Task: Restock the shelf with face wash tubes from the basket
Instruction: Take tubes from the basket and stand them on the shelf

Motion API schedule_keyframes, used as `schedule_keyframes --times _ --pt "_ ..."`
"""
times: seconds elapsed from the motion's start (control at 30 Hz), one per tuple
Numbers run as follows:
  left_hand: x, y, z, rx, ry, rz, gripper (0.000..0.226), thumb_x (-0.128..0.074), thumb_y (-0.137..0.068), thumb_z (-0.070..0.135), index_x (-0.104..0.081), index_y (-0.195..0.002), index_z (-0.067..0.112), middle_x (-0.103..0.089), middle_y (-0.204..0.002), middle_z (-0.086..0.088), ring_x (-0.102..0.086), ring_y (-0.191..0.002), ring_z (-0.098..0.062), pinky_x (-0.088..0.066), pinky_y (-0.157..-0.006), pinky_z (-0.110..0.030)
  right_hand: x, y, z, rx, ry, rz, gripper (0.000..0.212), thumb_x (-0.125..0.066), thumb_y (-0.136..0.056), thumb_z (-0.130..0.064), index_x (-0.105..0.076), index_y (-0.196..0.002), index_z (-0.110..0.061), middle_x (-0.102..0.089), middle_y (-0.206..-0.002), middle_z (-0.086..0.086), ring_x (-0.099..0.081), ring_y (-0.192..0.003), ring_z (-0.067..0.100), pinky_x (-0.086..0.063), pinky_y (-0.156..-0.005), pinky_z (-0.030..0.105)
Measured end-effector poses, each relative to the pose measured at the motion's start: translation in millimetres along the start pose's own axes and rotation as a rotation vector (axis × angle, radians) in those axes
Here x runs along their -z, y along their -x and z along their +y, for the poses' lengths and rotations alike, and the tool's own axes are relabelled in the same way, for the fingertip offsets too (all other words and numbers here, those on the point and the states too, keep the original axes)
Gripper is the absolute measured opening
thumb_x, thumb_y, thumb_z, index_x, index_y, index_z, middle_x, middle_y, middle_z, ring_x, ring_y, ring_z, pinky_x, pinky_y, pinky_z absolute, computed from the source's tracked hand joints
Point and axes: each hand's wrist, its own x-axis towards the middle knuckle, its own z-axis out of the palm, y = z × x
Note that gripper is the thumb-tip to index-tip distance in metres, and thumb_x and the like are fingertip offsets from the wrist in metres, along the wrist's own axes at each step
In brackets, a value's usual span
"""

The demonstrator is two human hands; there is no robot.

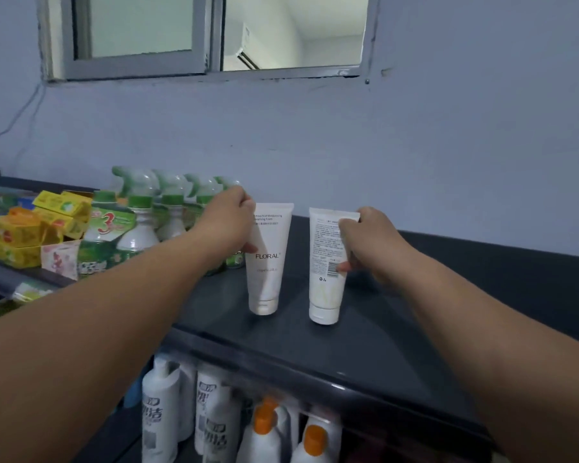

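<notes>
Dark shelf top [365, 332] under a window holds two upright white tubes. Our left hand [226, 225] pinches the FLORAL tube [268, 262]; our right hand [373, 243] pinches the back-label tube [326, 272].

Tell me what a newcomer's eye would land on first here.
Two white tubes stand cap-down at the middle of the dark shelf top: the left hand grips the FLORAL tube, the right hand the barcode tube. Green spray bottles crowd the left.

Both forearms are bare to each hand, left hand [226, 225] and right hand [370, 243].
</notes>
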Motion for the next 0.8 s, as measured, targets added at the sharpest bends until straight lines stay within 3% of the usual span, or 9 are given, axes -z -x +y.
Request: schedule_keyframes --times 0.1,0.2,0.3,0.37,0.43,0.53,0.63,0.73,0.8 --pt "-20.1 -13.4 -14.7 0.027 0.066 -0.017 0.021 -0.039 -0.098 0.020 -0.048 -0.080 0.016 -0.050 -0.084 -0.008 -0.055 -0.062 -0.024 -0.056 -0.074 -0.057 6.3 -18.1 18.2 -0.042 -0.050 -0.056 0.021 -0.042 -0.094 -0.019 -0.054 -0.109 -0.013 -0.066 -0.112 0.005 -0.065 -0.096 0.024 -0.058 -0.057 0.027" --pt "-27.5 -16.9 -27.2 0.018 0.166 -0.077 0.009 -0.051 -0.096 0.024 -0.056 -0.098 0.016 -0.062 -0.097 -0.005 -0.060 -0.079 -0.020 -0.059 -0.069 -0.044 15.0 -24.3 34.5 -0.054 -0.086 -0.199 0.018 -0.052 -0.094 -0.020 -0.062 -0.109 -0.020 -0.075 -0.101 -0.003 -0.071 -0.091 0.015 -0.057 -0.066 0.028" --pt "-24.2 -14.7 -43.6 0.046 0.070 -0.285 0.034 -0.073 -0.081 0.023 -0.055 -0.110 0.020 -0.068 -0.101 0.003 -0.067 -0.089 -0.017 -0.056 -0.057 -0.032 16.5 -23.4 50.2 -0.140 0.037 -0.408 0.022 -0.064 -0.089 -0.016 -0.065 -0.109 -0.024 -0.075 -0.101 -0.005 -0.070 -0.089 0.012 -0.054 -0.065 0.026" --pt "-22.0 -11.7 -54.4 0.114 -0.080 -0.444 0.035 -0.077 -0.077 0.018 -0.058 -0.105 0.023 -0.070 -0.099 0.004 -0.067 -0.088 -0.016 -0.056 -0.064 -0.033 11.4 -24.0 59.2 -0.190 0.084 -0.458 0.022 -0.068 -0.086 -0.018 -0.066 -0.106 -0.026 -0.075 -0.099 -0.008 -0.067 -0.084 0.010 -0.049 -0.060 0.024" --pt "-23.0 -13.2 -61.7 0.166 -0.139 -0.521 0.030 -0.078 -0.075 0.018 -0.063 -0.101 0.023 -0.072 -0.096 0.003 -0.066 -0.082 -0.015 -0.055 -0.072 -0.035 5.7 -26.1 64.4 -0.223 0.051 -0.453 0.021 -0.071 -0.084 -0.018 -0.067 -0.103 -0.026 -0.075 -0.094 -0.008 -0.066 -0.082 0.010 -0.048 -0.062 0.024" --pt "-28.1 -27.1 -64.0 0.149 -0.111 -0.491 0.029 -0.077 -0.075 0.012 -0.064 -0.099 0.019 -0.073 -0.095 0.001 -0.066 -0.079 -0.016 -0.053 -0.067 -0.029 0.8 -33.8 63.5 -0.175 0.013 -0.390 0.022 -0.072 -0.082 -0.019 -0.069 -0.103 -0.023 -0.076 -0.096 -0.004 -0.069 -0.086 0.012 -0.051 -0.063 0.025" --pt "-36.7 -48.0 -67.0 0.146 -0.076 -0.430 0.028 -0.074 -0.077 0.006 -0.061 -0.098 0.019 -0.071 -0.097 -0.001 -0.066 -0.081 -0.017 -0.053 -0.063 -0.028 -2.9 -41.2 61.9 -0.130 -0.027 -0.302 0.020 -0.071 -0.082 -0.020 -0.067 -0.101 -0.018 -0.074 -0.091 0.002 -0.067 -0.075 0.014 -0.046 -0.050 0.023" --pt "-46.3 -73.0 -75.8 0.165 -0.040 -0.393 0.028 -0.072 -0.078 0.002 -0.060 -0.096 0.019 -0.069 -0.098 -0.005 -0.066 -0.088 -0.021 -0.058 -0.075 -0.039 -7.1 -50.7 66.7 -0.141 -0.066 -0.248 0.017 -0.065 -0.083 -0.015 -0.065 -0.099 -0.016 -0.068 -0.080 0.003 -0.059 -0.058 0.012 -0.037 -0.042 0.020" --pt "-52.1 -90.1 -82.9 0.177 -0.047 -0.373 0.029 -0.072 -0.077 0.000 -0.059 -0.095 0.018 -0.068 -0.097 -0.007 -0.066 -0.089 -0.024 -0.058 -0.077 -0.044 -10.6 -56.5 71.7 -0.182 -0.091 -0.249 0.020 -0.065 -0.083 -0.015 -0.064 -0.103 -0.019 -0.070 -0.087 0.001 -0.063 -0.067 0.013 -0.042 -0.044 0.020"
